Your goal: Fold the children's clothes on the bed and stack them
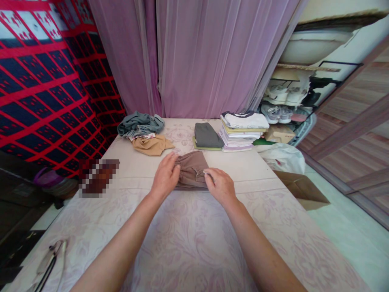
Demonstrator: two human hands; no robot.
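Observation:
A brown folded garment (194, 164) with a gathered waistband and a pale cord lies flat on the patterned sheet in front of me. My left hand (166, 173) rests along its left edge, fingers stretched out over the gathered cloth. At the opposite edge, my right hand (221, 184) has thumb and fingers pinched on the cloth near the cord. Beyond it sit folded dark grey clothes (207, 136) on a green piece. To their right rises a stack of folded light clothes (241, 132).
Rumpled blue-grey clothes (141, 123) and a tan garment (152, 144) lie at the back left. Eyeglasses (50, 257) are near the front left. A shoe rack (285, 95) and a cardboard box (300, 188) stand right of the bed. Purple curtains (209, 56) hang behind.

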